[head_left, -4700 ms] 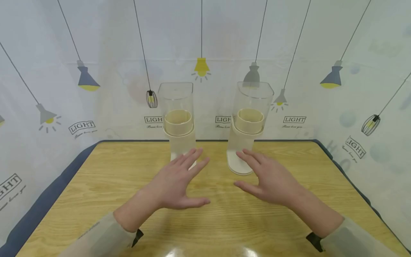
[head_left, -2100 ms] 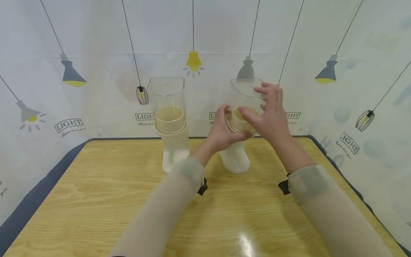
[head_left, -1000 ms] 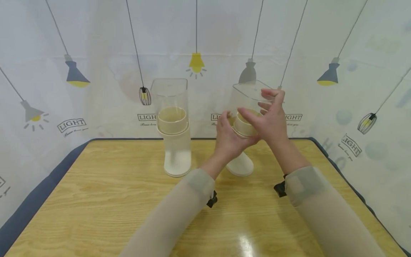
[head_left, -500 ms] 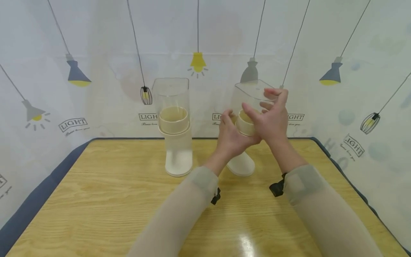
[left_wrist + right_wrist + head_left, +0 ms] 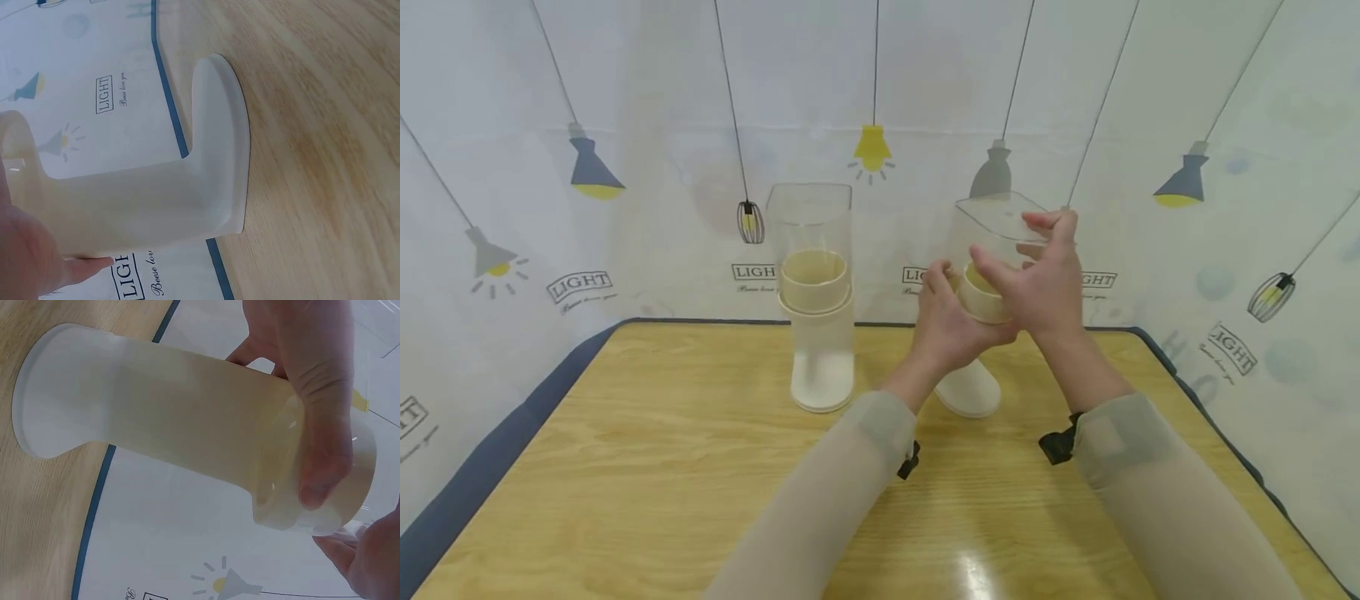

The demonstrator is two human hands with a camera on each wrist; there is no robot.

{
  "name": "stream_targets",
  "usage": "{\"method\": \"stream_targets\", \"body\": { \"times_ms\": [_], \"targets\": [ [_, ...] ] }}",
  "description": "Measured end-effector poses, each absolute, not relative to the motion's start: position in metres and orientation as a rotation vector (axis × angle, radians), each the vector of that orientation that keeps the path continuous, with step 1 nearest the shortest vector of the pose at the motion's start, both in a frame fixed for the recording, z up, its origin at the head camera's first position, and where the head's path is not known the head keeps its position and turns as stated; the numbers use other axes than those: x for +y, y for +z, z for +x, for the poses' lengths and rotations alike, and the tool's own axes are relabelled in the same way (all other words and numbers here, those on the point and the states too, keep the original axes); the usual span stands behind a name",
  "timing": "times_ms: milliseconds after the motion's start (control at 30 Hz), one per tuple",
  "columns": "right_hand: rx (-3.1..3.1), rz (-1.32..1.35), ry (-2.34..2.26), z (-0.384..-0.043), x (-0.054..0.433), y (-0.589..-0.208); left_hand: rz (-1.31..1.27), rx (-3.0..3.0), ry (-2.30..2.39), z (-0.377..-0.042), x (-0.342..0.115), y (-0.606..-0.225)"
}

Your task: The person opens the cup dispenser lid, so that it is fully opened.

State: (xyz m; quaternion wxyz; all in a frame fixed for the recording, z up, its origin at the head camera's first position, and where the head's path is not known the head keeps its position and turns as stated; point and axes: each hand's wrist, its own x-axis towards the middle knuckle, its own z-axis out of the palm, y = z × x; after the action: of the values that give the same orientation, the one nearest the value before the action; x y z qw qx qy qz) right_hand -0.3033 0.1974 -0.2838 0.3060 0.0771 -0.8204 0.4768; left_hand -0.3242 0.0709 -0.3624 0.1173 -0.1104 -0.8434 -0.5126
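Observation:
In the head view a cream stand [image 5: 967, 394] with a round base rises at the right, carrying a clear squarish container [image 5: 992, 221] with a cream ring [image 5: 981, 298] low inside it. My left hand [image 5: 951, 325] grips the stand's collar, its thumb across the front. My right hand [image 5: 1043, 279] holds the container's right side, with thumb and fingers bent around it. In the right wrist view the left hand [image 5: 319, 369] wraps the collar from above, and part of the right hand [image 5: 372, 559] shows at lower right. The left wrist view shows the stand's back [image 5: 137, 200].
A matching cream stand [image 5: 823, 354] with its own clear container [image 5: 812, 217] stands upright to the left. Both stand on a wooden table [image 5: 662, 467] near its back edge. Behind hangs a white curtain [image 5: 685, 100] printed with lamps.
Earlier both hands were spread above the table; then they took hold of the right stand and its clear container. That container's rim has turned since. In the last half second little differs.

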Motion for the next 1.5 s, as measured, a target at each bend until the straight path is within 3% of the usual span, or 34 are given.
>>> {"method": "stream_targets", "body": {
  "times_ms": [1500],
  "targets": [
    [-2.159, 0.076, 1.276, -0.293, 0.204, -0.273, -0.452, -2.493, -1.459, -0.331, 0.071, -0.362]
  ]
}}
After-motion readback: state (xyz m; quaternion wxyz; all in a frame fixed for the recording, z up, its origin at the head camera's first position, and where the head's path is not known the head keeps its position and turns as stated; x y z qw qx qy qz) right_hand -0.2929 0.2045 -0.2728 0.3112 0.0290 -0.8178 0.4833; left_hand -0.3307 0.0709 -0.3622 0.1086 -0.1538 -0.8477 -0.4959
